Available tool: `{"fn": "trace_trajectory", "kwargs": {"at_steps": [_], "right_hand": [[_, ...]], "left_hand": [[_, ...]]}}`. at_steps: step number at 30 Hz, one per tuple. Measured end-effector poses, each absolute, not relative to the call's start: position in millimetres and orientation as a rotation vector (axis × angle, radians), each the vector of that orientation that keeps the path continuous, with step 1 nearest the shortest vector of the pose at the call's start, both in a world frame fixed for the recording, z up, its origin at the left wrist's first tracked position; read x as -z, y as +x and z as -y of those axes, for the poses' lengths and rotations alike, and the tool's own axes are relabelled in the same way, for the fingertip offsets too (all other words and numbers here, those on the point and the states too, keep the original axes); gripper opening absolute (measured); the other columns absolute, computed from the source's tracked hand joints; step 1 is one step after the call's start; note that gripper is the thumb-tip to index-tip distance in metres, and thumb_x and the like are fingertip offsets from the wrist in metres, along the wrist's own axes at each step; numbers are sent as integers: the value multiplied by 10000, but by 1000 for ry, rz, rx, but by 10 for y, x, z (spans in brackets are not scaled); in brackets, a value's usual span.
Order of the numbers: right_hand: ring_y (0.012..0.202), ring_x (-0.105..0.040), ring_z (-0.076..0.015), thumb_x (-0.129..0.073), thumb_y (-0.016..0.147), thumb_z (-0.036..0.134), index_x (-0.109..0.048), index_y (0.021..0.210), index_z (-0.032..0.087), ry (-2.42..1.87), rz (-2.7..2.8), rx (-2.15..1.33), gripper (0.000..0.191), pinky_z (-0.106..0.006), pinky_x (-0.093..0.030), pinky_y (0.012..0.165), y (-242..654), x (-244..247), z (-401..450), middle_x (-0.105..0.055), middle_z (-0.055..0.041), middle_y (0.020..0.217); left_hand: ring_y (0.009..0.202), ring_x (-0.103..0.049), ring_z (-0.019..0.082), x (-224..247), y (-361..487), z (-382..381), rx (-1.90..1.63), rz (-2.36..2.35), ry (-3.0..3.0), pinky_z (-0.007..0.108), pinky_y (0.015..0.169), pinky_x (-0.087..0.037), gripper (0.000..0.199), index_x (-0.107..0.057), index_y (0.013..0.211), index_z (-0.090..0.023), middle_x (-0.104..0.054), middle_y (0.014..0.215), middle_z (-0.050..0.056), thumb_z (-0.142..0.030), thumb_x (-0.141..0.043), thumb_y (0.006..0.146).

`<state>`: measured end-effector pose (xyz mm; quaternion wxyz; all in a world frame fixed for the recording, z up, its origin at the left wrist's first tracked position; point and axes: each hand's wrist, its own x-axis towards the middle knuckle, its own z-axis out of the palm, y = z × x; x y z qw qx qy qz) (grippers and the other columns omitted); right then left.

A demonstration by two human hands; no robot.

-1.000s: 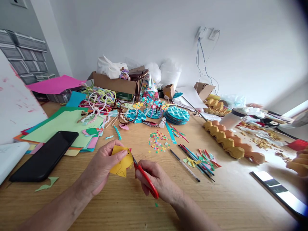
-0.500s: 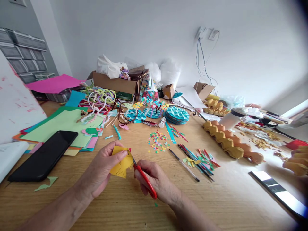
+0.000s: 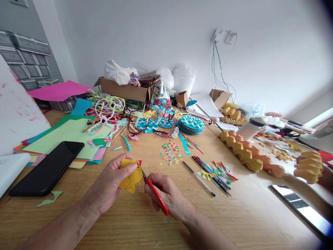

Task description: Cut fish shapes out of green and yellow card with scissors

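My left hand (image 3: 114,180) pinches a small piece of yellow paper (image 3: 130,178) between thumb and fingers. Drawn dark lines and a bit of red show on the paper. My right hand (image 3: 166,194) is closed on red-handled scissors (image 3: 157,196), whose blades meet the right edge of the yellow paper. Part of the blades is hidden by the paper. Both hands are above the wooden table (image 3: 125,225).
A black phone (image 3: 49,168) and coloured paper sheets (image 3: 65,133) lie left. Ahead are confetti (image 3: 171,152), pencils (image 3: 210,173) and blue wavy discs (image 3: 191,124). Egg-carton strips (image 3: 240,149) lie right. Another person's hand (image 3: 327,173) at the right edge holds a yellow carton piece (image 3: 309,166).
The yellow carton piece at the far right has moved left, and another person's hand now shows behind it. My hands, the paper and the scissors have shifted only slightly.
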<state>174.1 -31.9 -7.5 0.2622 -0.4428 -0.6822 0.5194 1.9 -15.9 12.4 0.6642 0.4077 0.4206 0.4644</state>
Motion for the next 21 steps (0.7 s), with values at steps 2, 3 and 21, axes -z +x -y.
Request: {"fn": "trace_trajectory", "kwargs": {"at_steps": [2, 3, 21], "right_hand": [[472, -347, -67, -449, 878, 402, -439, 668, 177, -1196, 1844, -1403, 308, -188, -250, 454, 1744, 86, 322, -384, 58, 513], [473, -350, -67, -447, 880, 402, -442, 671, 176, -1194, 1844, -1402, 308, -187, -253, 455, 1745, 91, 324, -386, 58, 514], [453, -333, -63, -457, 878, 397, -430, 654, 177, -1178, 1838, -1394, 315, -197, -228, 447, 1753, 107, 330, -373, 64, 495]], "left_hand": [[534, -482, 103, -120, 12, 163, -1040, -928, 927, 202, 515, -357, 139, -555, 689, -201, -572, 584, -52, -293, -657, 708], [539, -483, 104, -119, 10, 166, -1038, -921, 931, 202, 518, -358, 130, -557, 695, -202, -574, 590, -52, -290, -649, 716], [527, -428, 94, -118, -7, 141, -1008, -934, 1008, 195, 504, -336, 160, -527, 680, -197, -536, 566, -59, -314, -622, 733]]}}
